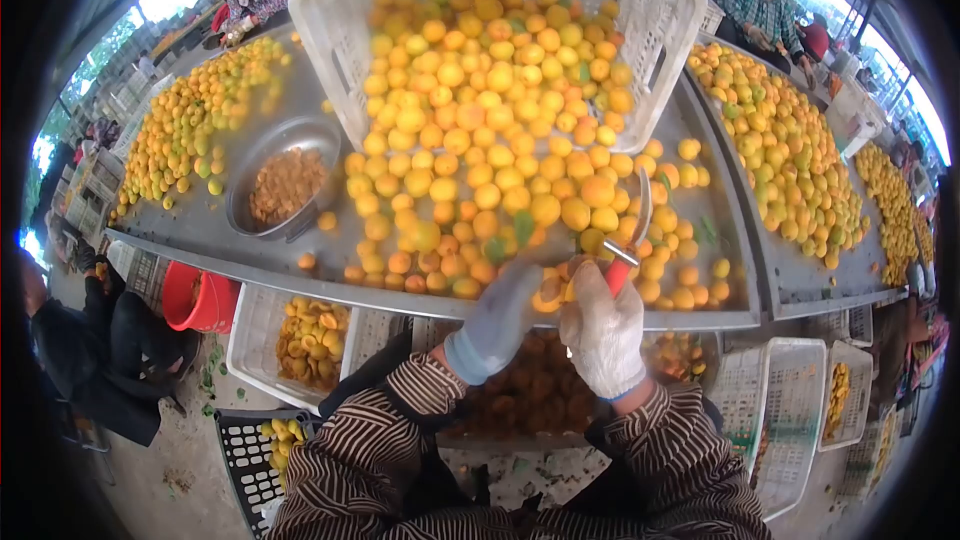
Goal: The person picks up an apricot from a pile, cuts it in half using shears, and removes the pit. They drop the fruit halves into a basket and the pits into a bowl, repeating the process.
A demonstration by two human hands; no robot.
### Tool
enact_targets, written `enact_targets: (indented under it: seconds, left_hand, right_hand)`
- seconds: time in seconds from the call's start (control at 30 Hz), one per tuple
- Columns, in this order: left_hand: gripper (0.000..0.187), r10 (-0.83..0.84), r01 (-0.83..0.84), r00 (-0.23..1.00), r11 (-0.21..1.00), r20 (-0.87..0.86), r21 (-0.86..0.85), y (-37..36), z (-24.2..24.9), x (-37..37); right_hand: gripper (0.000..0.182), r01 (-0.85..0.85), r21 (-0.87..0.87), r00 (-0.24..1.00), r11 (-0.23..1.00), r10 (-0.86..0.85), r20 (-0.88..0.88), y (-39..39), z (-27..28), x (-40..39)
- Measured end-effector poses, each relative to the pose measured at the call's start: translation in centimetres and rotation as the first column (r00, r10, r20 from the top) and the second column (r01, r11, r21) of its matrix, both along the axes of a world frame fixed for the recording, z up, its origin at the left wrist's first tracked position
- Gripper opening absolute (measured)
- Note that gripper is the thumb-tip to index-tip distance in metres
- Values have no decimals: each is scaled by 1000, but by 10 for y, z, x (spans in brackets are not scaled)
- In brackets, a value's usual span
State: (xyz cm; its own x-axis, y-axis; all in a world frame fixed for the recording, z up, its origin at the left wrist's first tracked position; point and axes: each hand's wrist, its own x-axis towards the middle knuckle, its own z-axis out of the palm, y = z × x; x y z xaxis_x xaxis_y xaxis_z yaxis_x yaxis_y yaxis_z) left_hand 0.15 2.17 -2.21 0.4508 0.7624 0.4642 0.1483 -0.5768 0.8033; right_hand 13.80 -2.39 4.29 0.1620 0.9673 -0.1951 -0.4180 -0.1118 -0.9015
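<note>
My right hand (604,335), in a white glove, is closed around the red handle of a curved knife (618,270), whose blade points up over the fruit. Beside it my left hand (500,318), in a grey-blue glove, reaches over the near edge of the metal table (420,303). Its fingers are blurred and close to an orange fruit (550,292) between the hands; whether they hold it is unclear. Yellow-orange fruits (480,170) spill toward both hands from a tipped white crate (340,50).
A metal bowl (240,195) with brownish pieces stands left. Below the table edge are a crate of cut fruit (315,340), a red bucket (200,297) and white crates (790,410). Other people (765,10) sit around, one at the left (90,340).
</note>
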Motion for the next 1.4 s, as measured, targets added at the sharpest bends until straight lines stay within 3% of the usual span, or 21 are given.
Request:
enact_targets:
  seconds: [0.1,0.17,0.23,0.3,0.33,0.37,0.4,0.43,0.47,0.5,0.53,0.6,0.63,0.7,0.73,0.77,0.8,0.9,0.97,1.03,1.4]
  left_hand:
    - [37,-28,37,997,989,66,-140,-6,4,1]
    - [43,-37,252,936,762,349,-596,-9,30,-1]
    - [49,-113,364,899,731,423,-577,-8,26,-3]
    - [50,30,332,876,686,482,-647,-8,34,0]
    - [51,68,601,674,528,735,-600,-4,16,1]
    - [51,60,598,671,546,739,-587,-5,22,8]
    - [50,218,579,643,489,734,-652,-8,34,17]
    - [50,369,568,604,422,706,-707,-12,41,21]
    - [47,243,660,551,459,798,-595,-5,0,14]
    - [47,373,790,487,196,790,-580,-3,-6,4]
    - [48,370,778,504,196,780,-596,-5,1,6]
    - [49,366,765,524,195,769,-614,-7,7,6]
    - [50,336,732,555,237,761,-639,-8,7,4]
    - [50,312,698,581,284,751,-658,-8,6,-1]
    - [49,276,684,609,291,743,-669,-7,7,-2]
    - [48,240,672,636,296,734,-679,-8,7,-2]
    - [47,215,528,766,329,606,-783,-10,13,-1]
    - [49,73,448,859,371,507,-813,-16,25,4]
    - [52,37,436,877,359,479,-825,-19,26,8]
    - [52,-70,405,909,389,411,-828,-21,29,9]
    - [51,-60,296,948,521,312,-801,-35,37,19]
  right_hand:
    - [14,26,71,992,997,-35,122,0,-4,5]
    - [23,99,-6,984,995,-99,-149,5,-18,16]
    - [29,69,-3,972,998,-68,-223,7,-16,30]
    - [29,-64,93,967,994,85,-241,1,-10,38]
    - [29,-52,84,998,995,54,-13,-3,-5,33]
    - [30,-40,88,976,995,20,215,-6,-1,29]
    - [34,-142,82,935,986,106,339,-11,0,30]
    - [39,-196,259,839,946,25,544,-15,-16,28]
    - [42,-278,311,696,909,-32,717,-17,-16,24]
    - [45,-359,338,522,870,-113,845,-16,-16,20]
    - [45,-360,352,525,864,-124,842,-14,-15,18]
    - [33,-424,264,238,866,-175,955,-13,-15,14]
    - [33,-425,268,239,865,-178,955,-13,-16,13]
    - [43,-255,300,631,919,-77,772,-14,-16,12]
    - [35,-135,291,874,947,-24,485,-14,-11,12]
    - [24,-58,201,965,978,3,261,-12,10,12]
    - [19,6,221,987,975,-42,156,-6,15,16]
    - [14,161,311,987,937,-156,-39,12,7,23]
    - [25,140,361,938,922,-6,-347,15,1,27]
    - [34,126,344,937,931,2,-348,15,3,28]
    - [40,133,378,961,916,-27,-274,8,4,15]
